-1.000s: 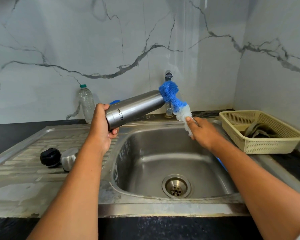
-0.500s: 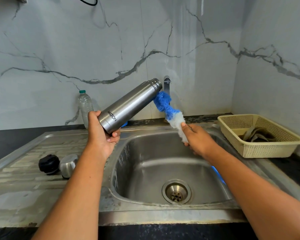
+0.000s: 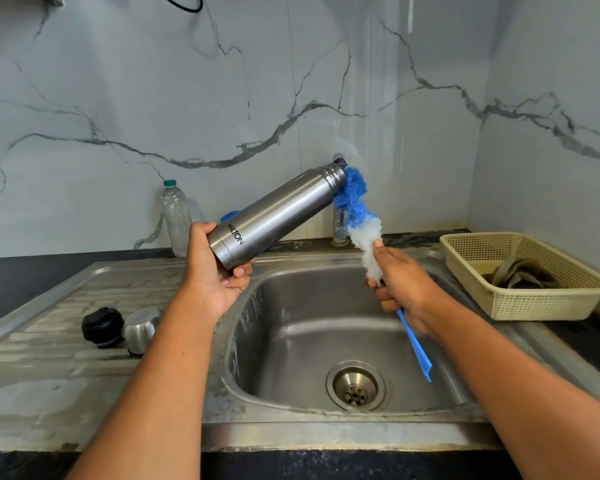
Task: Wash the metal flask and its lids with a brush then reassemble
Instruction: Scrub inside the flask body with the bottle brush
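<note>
My left hand [image 3: 212, 276] grips the base of the steel flask [image 3: 278, 214], which is tilted with its open mouth up and to the right, above the sink's left rim. My right hand [image 3: 400, 287] grips the bottle brush [image 3: 355, 211] where the white bristles meet the blue handle. The blue bristle tip touches the flask's mouth, just outside it. On the draining board at the left lie the black inner lid [image 3: 102, 326] and the steel cap [image 3: 141, 330], side by side.
The steel sink [image 3: 291, 344] with its drain lies below both hands. A tap [image 3: 340, 216] stands at the back wall behind the brush. A clear plastic bottle [image 3: 176, 218] stands behind the flask. A beige basket [image 3: 520, 292] holding a cloth sits on the right counter.
The flask has tilted further mouth-up and risen slightly. The brush has swung up so its blue tip sits at the mouth. The blue handle now shows below my right hand.
</note>
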The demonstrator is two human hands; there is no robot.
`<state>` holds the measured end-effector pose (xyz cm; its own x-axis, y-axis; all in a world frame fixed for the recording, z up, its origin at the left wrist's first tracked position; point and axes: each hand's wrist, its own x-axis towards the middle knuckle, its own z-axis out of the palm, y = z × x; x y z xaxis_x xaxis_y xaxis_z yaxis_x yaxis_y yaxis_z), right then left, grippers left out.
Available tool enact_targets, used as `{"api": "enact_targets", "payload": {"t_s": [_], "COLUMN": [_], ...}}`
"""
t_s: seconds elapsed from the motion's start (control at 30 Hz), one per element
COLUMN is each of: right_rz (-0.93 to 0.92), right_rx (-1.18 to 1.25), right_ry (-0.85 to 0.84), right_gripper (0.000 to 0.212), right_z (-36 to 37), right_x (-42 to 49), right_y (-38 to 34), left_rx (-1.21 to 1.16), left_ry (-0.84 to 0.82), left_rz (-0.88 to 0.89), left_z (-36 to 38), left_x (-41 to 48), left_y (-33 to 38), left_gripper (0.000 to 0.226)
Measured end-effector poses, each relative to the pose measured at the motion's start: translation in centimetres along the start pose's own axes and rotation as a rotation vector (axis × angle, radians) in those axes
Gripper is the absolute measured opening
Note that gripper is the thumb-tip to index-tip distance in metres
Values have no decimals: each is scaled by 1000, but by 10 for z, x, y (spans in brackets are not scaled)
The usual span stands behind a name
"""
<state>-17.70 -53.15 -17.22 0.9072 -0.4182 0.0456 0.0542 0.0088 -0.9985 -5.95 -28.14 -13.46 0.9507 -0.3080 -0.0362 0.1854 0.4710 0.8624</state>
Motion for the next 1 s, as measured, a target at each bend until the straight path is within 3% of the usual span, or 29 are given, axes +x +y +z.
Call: {"api": "enact_targets", "payload": {"t_s": [0.3, 0.43, 0.67, 1.0], "right_rz": [196, 216, 129, -5], "right_rx": [281, 364, 166, -13], "right_ry": [-258, -298, -285, -299], "right_gripper": [34, 34, 40, 48], "right_z": [6, 4, 17, 33], "right_x": [-6, -7, -14, -20], "right_y": [-7, -9, -5, 0], "left_rx": [-33, -145, -439, -370], "left_ry": [81, 89, 37, -122], "left_rz": [14, 21, -1, 16], "left_z": [2, 6, 11, 22], "left_x": [-1, -2, -4, -8], "left_y": [-2, -2, -6, -9], "left_gripper": [51, 49, 58, 57]}}
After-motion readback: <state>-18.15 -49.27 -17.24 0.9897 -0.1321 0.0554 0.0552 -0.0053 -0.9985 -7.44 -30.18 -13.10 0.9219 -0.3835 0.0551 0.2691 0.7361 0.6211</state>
